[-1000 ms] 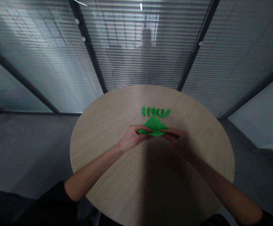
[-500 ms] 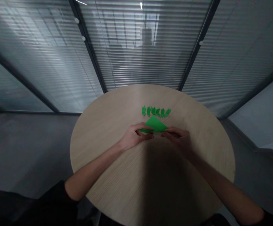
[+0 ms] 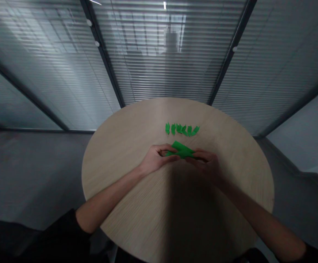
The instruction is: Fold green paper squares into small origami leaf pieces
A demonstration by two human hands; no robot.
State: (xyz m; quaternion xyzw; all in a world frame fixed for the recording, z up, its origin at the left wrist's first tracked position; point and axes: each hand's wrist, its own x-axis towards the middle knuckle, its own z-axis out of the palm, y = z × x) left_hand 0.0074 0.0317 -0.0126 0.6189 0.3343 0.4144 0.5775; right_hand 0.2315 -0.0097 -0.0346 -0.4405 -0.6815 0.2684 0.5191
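Only folded green pieces (image 3: 182, 129) obstruct the table (image 3: 126, 146).

The hands (image 3: 182, 160) cover the near edge of the green paper (image 3: 182, 149). The far row of small green pieces (image 3: 182, 129) is too small to make out.

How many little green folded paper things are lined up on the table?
6, as far as I can tell. The little folded pieces sit in one row on the round table, just beyond the green paper in both hands. Some overlap, so one may be hidden.
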